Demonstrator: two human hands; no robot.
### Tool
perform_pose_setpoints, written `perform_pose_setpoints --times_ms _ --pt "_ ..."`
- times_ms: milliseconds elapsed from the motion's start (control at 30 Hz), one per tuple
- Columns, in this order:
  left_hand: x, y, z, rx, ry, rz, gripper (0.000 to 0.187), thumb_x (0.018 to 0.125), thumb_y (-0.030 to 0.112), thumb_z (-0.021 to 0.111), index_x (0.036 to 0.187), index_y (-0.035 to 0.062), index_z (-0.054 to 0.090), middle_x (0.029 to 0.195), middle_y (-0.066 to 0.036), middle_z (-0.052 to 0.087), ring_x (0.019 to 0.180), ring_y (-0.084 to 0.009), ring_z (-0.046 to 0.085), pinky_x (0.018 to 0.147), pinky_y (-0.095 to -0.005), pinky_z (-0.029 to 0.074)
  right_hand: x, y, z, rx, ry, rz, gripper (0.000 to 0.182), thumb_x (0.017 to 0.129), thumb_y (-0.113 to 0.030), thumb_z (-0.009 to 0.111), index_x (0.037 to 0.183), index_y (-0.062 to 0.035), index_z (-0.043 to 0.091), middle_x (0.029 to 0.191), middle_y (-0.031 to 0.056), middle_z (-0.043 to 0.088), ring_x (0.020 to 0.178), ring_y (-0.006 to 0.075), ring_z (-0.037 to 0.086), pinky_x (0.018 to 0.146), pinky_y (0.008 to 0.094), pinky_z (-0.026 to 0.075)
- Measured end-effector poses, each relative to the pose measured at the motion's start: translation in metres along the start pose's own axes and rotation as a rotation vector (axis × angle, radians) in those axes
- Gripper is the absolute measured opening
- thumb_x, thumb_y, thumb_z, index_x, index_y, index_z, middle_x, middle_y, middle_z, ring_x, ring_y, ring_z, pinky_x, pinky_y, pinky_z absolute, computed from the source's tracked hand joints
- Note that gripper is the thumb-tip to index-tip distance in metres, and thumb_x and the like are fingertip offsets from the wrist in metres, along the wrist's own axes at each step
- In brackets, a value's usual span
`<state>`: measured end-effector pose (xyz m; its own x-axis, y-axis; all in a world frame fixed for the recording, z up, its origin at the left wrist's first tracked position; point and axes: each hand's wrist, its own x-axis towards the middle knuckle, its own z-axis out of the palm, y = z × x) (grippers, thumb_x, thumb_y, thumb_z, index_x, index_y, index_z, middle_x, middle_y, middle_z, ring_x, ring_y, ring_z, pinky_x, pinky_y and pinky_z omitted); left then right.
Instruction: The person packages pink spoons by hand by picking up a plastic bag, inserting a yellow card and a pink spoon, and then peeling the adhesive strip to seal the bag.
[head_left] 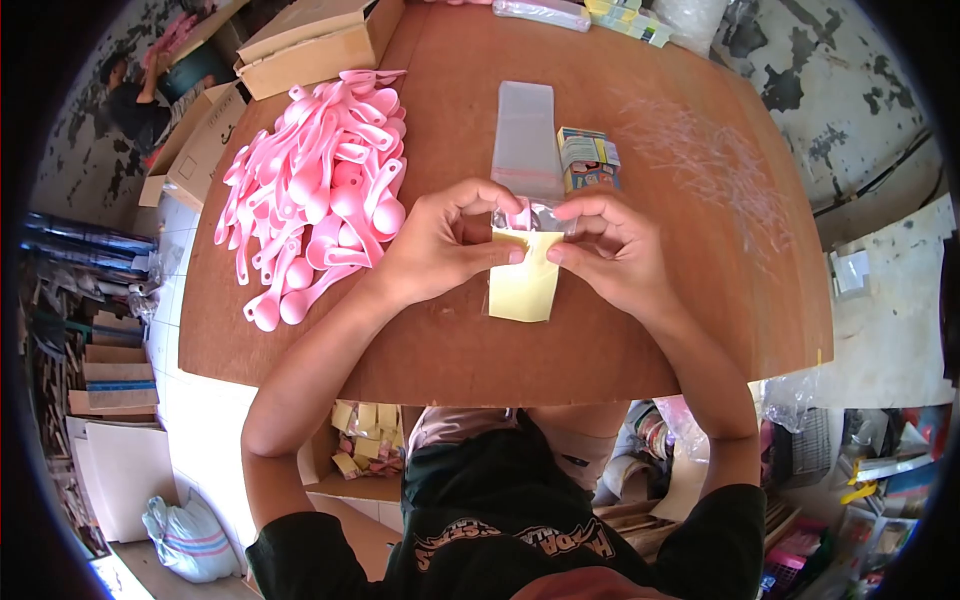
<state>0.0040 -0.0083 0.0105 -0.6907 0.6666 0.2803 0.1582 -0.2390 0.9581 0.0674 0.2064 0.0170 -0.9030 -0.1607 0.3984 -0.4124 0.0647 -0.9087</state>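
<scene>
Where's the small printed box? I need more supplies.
In the head view, the small printed box sits on the table right of the clear bag, beyond the right hand.

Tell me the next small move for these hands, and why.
Probably press the yellow card down flat over the clear bag's mouth. Both the left hand and right hand already pinch its top edge there, and a pink spoon shows inside the bag just above.

1. Brown wooden table (700,300), edges rounded.
2. Pile of pink spoons (320,190) on its left part.
3. Clear plastic bag (527,135) at centre; small printed box (588,158) just beside it.
4. Cardboard box (315,40) at far-left corner.
</scene>
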Motion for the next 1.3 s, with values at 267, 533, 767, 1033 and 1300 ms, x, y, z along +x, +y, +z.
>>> perform_pose_setpoints --times_ms 267,533,767,1033,1300 --pt "-0.071 0.095 0.004 0.480 -0.365 -0.030 0.035 0.081 -0.005 0.067 0.115 0.0024 0.062 0.113 -0.010 0.066 0.103 -0.0183 0.065 0.088 -0.0295 0.052 -0.002 -0.001 -0.006 0.085 0.205 0.045 0.032 0.084 0.003 0.065 0.114 -0.0017 0.056 0.102 0.0074 0.059 0.079 0.0082 0.059 0.070 0.0236 0.049" --pt "-0.222 0.023 -0.027 0.947 -0.536 -0.737 0.036 0.083 0.016 0.064 0.116 0.0053 0.058 0.110 -0.015 0.063 0.102 -0.0346 0.059 0.086 -0.0411 0.048 0.000 0.007 -0.008 -0.576 0.157 -0.047 0.017 0.083 -0.006 0.069 0.099 -0.0026 0.066 0.080 0.0035 0.063 0.066 0.0096 0.061 0.058 0.0241 0.046" --pt "-0.189 0.053 0.017 0.571 -0.741 -0.767 0.032 0.091 0.023 0.062 0.117 0.0043 0.058 0.111 -0.014 0.064 0.098 -0.0322 0.063 0.083 -0.0413 0.050 0.000 0.031 -0.002 -0.869 0.137 -0.044 0.014 0.081 -0.017 0.070 0.091 -0.0066 0.069 0.076 0.0069 0.064 0.061 0.0192 0.062 0.056 0.0333 0.048" --pt "-0.089 0.084 0.034 0.494 -0.524 -0.025 0.027 0.090 0.016 0.063 0.116 0.0087 0.061 0.097 -0.010 0.068 0.088 -0.0273 0.067 0.074 -0.0377 0.053 0.002 0.029 0.004 -0.846 0.350 -0.084 0.007 0.080 -0.017 0.070 0.078 -0.0103 0.069 0.071 0.0035 0.060 0.062 0.0220 0.061 0.053 0.0356 0.046" --pt "0.004 0.013 0.009 1.080 0.034 0.279 0.054 0.078 -0.008 0.058 0.129 0.0080 0.050 0.133 -0.019 0.047 0.126 -0.0374 0.044 0.105 -0.0440 0.038 -0.002 0.023 0.005 -0.837 0.319 -0.230 0.006 0.080 -0.015 0.070 0.078 -0.0099 0.068 0.071 0.0026 0.058 0.055 0.0189 0.059 0.049 0.0337 0.044"
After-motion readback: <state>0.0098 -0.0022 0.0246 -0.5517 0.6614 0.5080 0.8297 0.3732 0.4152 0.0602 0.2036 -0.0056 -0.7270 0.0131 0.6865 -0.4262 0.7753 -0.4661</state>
